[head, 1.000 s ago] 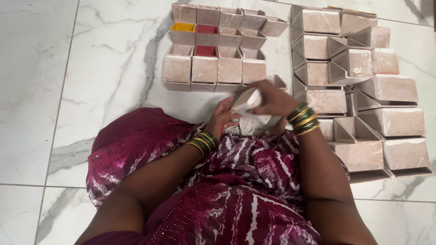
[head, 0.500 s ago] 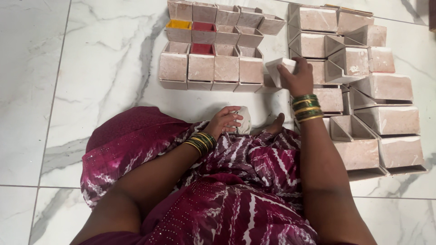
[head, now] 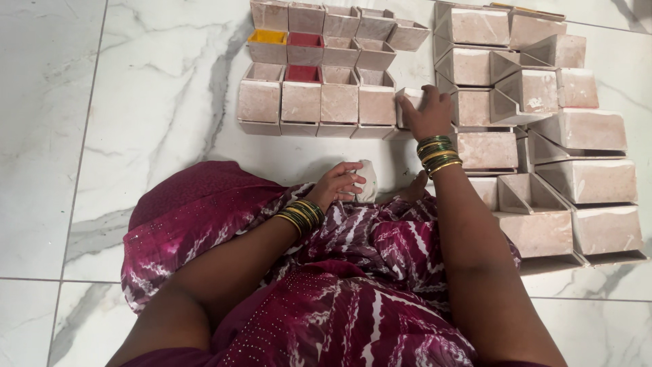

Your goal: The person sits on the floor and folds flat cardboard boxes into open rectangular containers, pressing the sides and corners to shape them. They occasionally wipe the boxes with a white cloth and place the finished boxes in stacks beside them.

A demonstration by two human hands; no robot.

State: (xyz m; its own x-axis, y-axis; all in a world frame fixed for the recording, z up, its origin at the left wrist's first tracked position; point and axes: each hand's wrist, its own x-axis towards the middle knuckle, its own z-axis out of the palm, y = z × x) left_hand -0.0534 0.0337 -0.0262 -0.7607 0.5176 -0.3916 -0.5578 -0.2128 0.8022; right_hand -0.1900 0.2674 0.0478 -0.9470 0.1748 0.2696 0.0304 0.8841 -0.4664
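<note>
A white marble floor (head: 136,102) with grey veining and thin tile joints is seen from above; no more of the room is shown. A seated person's lap, draped in a maroon patterned garment (head: 326,292), fills the lower part of the view.

On the floor, two groups of small pinkish cardboard boxes are laid out. The right-hand group (head: 543,129) consists of larger folded boxes and open trays, loosely stacked. The left-hand grid (head: 326,75) is made of smaller open boxes in tidy rows; one is filled with yellow powder (head: 267,35) and two with red powder (head: 303,54), the others appearing empty.

As judged from the layout, most of the front row is already placed, and filling has barely been started.

The right hand (head: 429,112) is laid over a small box (head: 409,100) at the right end of the front row, fingers spread on it; whether it is gripped or only pressed cannot be told. The left hand (head: 337,185) is closed around a small white folded piece (head: 365,181), held just above the lap's edge.
</note>
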